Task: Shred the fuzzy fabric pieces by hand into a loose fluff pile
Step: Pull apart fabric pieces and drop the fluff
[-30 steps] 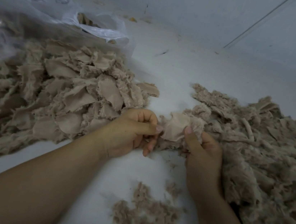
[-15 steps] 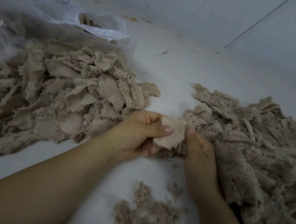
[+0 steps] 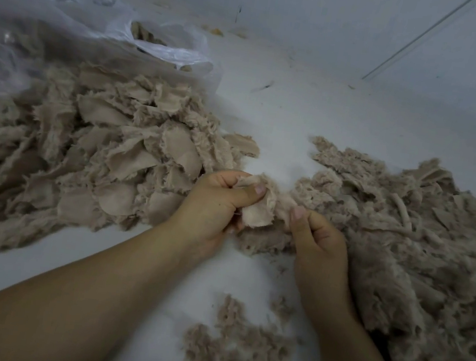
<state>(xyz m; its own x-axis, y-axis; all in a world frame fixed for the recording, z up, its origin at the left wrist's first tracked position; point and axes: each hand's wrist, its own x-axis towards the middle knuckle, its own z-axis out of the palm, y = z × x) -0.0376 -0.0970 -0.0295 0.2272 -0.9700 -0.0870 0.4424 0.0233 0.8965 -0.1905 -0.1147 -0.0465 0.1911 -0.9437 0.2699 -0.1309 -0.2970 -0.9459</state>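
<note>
At frame centre, fabric piece (image 3: 258, 213) pinched between both hands: left hand (image 3: 215, 207) at 9 o'clock, right hand (image 3: 317, 245) at 3. Advice: grip close together, pull apart sideways. Unshredded heap (image 3: 97, 155) at 9, fluff pile (image 3: 405, 232) at 3, on white counter (image 3: 284, 119).

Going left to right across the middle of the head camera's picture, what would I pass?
Heap of uncut beige fuzzy fabric pieces → left hand → beige fabric piece gripped by both hands → right hand → big pile of shredded beige fluff.
</note>
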